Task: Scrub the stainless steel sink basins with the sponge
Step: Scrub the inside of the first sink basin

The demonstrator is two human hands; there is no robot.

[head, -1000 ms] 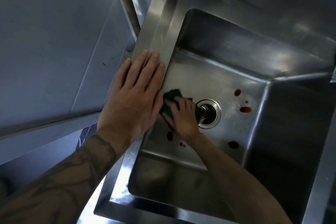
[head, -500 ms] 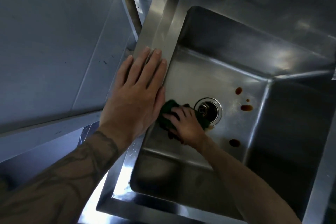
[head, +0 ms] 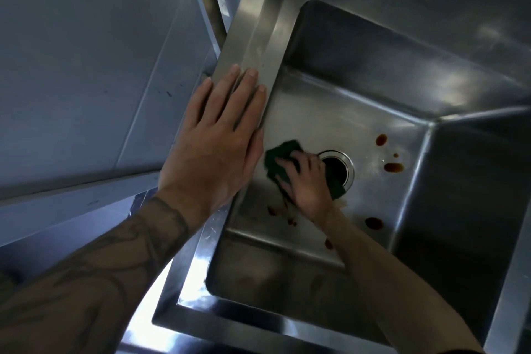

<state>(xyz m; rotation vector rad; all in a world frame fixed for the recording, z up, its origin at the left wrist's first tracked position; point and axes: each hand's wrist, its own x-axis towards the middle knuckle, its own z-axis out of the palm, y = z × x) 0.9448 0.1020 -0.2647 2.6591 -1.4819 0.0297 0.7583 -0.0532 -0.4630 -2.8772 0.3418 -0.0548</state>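
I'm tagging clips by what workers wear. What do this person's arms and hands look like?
The left hand and right hand are bare: no gloves, rings or watch show. The left forearm is uncovered and carries dark line tattoos up to the wrist. The right forearm is uncovered too, with no markings visible.

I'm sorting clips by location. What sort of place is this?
Probably a commercial kitchen or scullery: a deep stainless steel sink basin, steel panels beside it, and a right hand holding a green sponge among brown stains.
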